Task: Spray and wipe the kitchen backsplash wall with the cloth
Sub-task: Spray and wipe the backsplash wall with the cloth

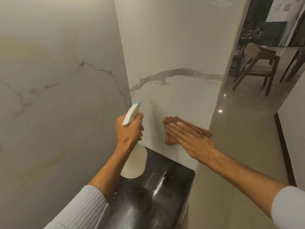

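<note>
The white marble backsplash wall (173, 55) with grey veins fills the middle of the head view. My left hand (129, 129) grips a white spray bottle (134, 161) by its neck, its blue-tipped nozzle pointing up at the wall's inner corner. To the right, my right hand (189, 139) lies flat with fingers together, pressing a brown cloth (170, 139) against the lower part of the wall, just above the counter.
A black glossy countertop (156, 187) with water drops runs below the wall. A second marble wall (57, 80) stands at the left. The wall's right edge gives onto a room with a shiny floor and a wooden chair (257, 63).
</note>
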